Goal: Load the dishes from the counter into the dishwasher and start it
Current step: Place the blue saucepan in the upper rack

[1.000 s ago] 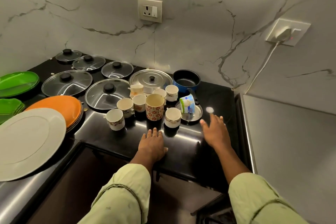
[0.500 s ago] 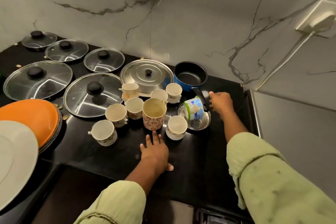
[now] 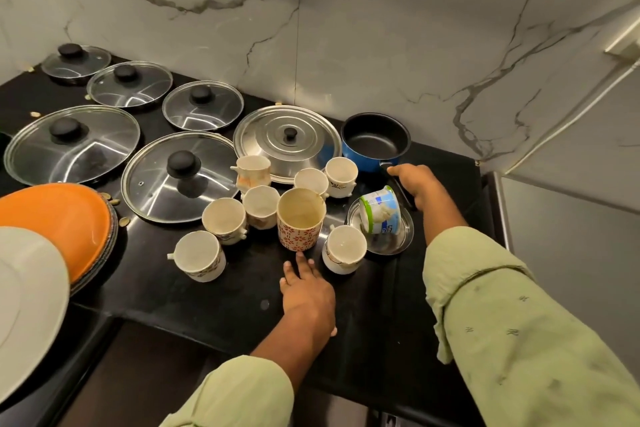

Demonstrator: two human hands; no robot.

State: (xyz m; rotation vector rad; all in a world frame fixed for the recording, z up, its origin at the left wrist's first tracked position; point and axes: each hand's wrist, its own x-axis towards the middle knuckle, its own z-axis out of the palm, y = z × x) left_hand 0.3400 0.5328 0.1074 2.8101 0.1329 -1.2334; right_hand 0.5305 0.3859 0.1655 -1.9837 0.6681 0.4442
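Note:
A blue saucepan (image 3: pixel 374 146) with a dark inside stands at the back right of the black counter (image 3: pixel 207 295). My right hand (image 3: pixel 417 185) lies over its black handle with the fingers curled round it. My left hand (image 3: pixel 306 289) rests flat on the counter, fingertips just short of a red-patterned mug (image 3: pixel 300 218). Several white cups (image 3: pixel 199 255) cluster around that mug. A steel lid (image 3: pixel 287 139) lies behind them. A white and blue tub (image 3: pixel 379 210) lies tipped on a small steel plate (image 3: pixel 393 246).
Several glass lids (image 3: pixel 180 177) with black knobs cover the counter's left half. An orange plate (image 3: pixel 59 218) and a white plate (image 3: pixel 27 305) lie stacked at the left edge. A marble wall rises close behind, and a grey appliance side (image 3: pixel 571 253) borders the right.
My right hand went from the open counter to the saucepan's handle and closed over it. The view has moved closer and lower. My left hand stays flat where it was.

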